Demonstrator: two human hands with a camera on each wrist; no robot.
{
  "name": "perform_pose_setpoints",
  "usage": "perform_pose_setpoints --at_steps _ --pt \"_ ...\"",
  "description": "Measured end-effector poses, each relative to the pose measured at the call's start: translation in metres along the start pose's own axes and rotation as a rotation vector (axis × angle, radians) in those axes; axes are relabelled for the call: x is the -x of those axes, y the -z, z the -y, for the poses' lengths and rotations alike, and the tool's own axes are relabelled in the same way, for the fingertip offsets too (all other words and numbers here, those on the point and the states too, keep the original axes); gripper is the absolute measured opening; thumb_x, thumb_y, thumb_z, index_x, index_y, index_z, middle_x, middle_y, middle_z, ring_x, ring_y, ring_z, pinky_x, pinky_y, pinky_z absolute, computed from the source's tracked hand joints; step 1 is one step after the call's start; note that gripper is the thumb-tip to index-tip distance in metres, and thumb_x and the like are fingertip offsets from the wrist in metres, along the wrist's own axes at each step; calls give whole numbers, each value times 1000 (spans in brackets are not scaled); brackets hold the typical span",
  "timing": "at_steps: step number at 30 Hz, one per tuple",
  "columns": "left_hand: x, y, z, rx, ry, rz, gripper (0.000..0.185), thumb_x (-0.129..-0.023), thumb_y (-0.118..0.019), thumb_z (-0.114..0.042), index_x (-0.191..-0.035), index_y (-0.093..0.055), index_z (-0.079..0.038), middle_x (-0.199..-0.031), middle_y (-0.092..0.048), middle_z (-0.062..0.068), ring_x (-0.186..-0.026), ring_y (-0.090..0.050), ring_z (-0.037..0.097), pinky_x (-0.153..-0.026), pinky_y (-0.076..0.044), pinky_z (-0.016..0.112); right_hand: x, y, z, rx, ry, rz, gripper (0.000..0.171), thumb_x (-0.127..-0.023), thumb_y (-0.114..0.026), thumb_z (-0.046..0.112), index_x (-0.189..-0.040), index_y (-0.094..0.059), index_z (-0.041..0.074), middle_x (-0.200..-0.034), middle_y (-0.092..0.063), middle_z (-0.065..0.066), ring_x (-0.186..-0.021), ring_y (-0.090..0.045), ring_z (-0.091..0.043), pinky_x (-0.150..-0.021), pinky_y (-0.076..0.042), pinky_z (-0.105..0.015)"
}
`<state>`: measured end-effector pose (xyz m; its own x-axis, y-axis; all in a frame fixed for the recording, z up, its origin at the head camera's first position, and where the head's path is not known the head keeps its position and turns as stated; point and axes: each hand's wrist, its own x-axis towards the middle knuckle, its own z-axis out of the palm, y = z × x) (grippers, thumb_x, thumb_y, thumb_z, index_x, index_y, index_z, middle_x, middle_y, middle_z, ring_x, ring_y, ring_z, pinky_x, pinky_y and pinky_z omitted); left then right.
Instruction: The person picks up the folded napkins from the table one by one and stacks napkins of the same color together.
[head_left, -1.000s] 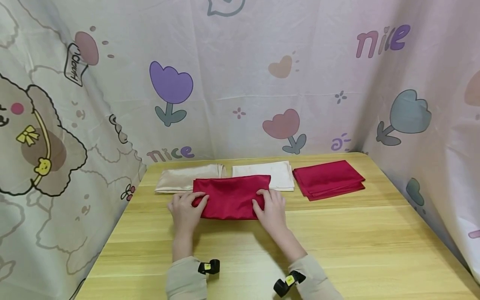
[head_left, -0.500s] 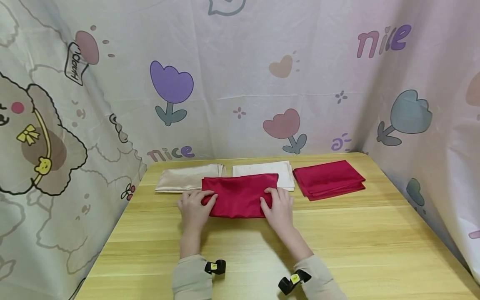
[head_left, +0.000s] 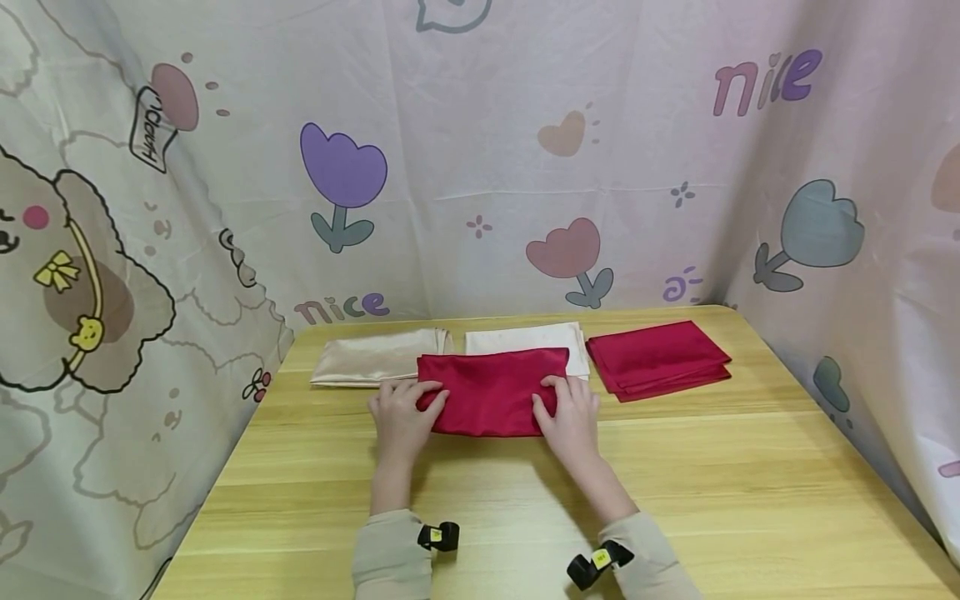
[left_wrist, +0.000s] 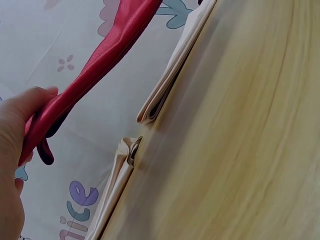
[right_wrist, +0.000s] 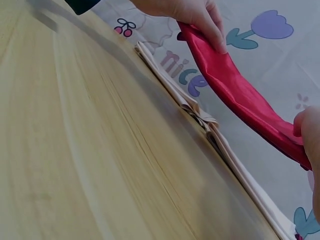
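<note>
Above the desk (head_left: 675, 500), near its far edge, the left hand (head_left: 401, 417) and the right hand (head_left: 573, 417) each pinch one short end of the folded red cloth (head_left: 491, 392), which hangs clear of the wood. To do this well, I think both ends should be kept level and lightly stretched, so the folds do not open over the beige cloth (head_left: 371, 357) and the cream cloth (head_left: 525, 337) at the far edge.

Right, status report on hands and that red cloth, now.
Left hand, right hand each grip an end of folded red cloth, lifted off table. Beige cloth, cream cloth just behind.
</note>
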<state>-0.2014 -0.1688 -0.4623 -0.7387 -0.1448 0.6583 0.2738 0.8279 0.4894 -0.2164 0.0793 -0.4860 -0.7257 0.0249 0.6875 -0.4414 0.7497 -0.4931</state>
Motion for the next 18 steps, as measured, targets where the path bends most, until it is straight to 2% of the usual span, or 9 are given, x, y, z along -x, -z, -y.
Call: perform_pose_setpoints --at_steps 11,18 --pt "0 -9 -8 1 -43 6 20 -82 -87 -23 -99 -83 -13 -99 -79 12 -94 -57 31 -84 -33 50 -2 6 -7 12 29 -43 25 -83 -80 12 -102 -66 4 -99 -63 -18 -92 -51 -36 -78 -32 -46" --pt "0 -13 -15 1 -67 6 20 -83 -86 -24 -99 -83 -13 -100 -79 12 -94 -58 32 -84 -34 49 -1 11 -11 29 28 -59 24 -83 -79 11 -101 -67 3 -96 -62 -17 -93 -51 -37 -78 -33 -48"
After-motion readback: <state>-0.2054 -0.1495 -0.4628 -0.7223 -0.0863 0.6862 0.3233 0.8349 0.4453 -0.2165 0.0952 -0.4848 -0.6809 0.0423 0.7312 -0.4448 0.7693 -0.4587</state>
